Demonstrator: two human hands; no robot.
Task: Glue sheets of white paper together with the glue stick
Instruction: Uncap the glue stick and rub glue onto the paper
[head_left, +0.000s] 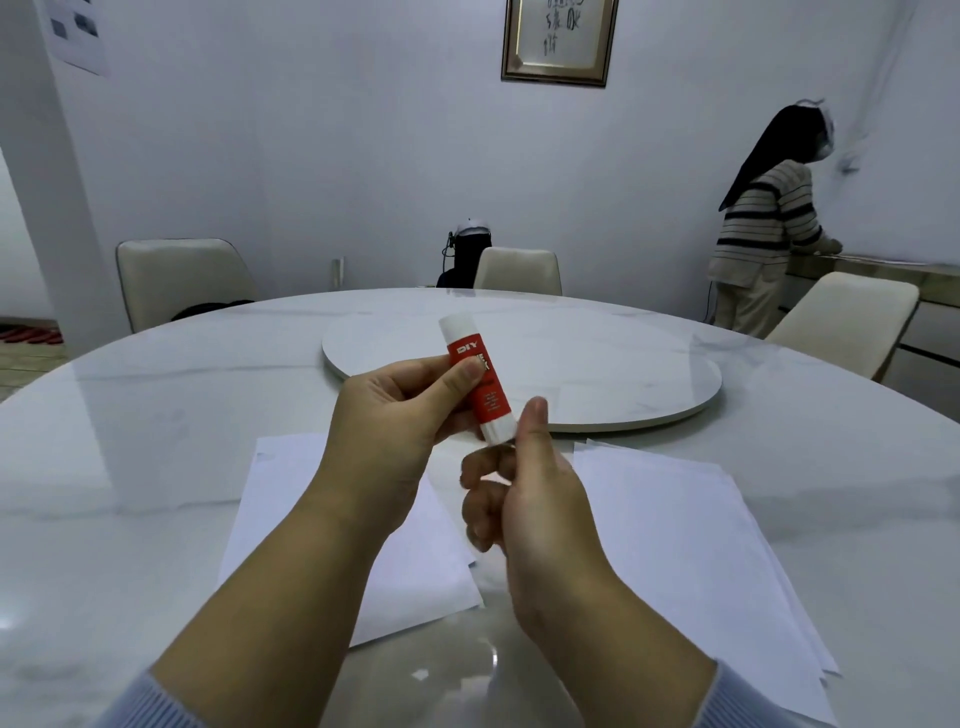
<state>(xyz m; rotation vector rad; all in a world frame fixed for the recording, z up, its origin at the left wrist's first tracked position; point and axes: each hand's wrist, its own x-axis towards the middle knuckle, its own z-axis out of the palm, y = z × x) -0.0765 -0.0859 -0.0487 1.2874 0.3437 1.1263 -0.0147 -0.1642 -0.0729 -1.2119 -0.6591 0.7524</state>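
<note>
**Glue stick held above the paper**

At frame centre, the left hand (389, 415) grips the red-and-white glue stick (475, 382), fingers curled round it, tilted with its cap end up. The right hand (524, 483) pinches its lower end. White paper sheets (685, 525) lie on the counter (130, 467) at lower left and lower right.

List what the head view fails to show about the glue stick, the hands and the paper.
- Glue stick: label partly hidden by the left hand thumb.
- Right hand: fingers motion-blurred; contact with the stick's lower end unclear.
- Left paper: middle hidden by the forearms.
- Right paper stack: sheet count unreadable.
</note>
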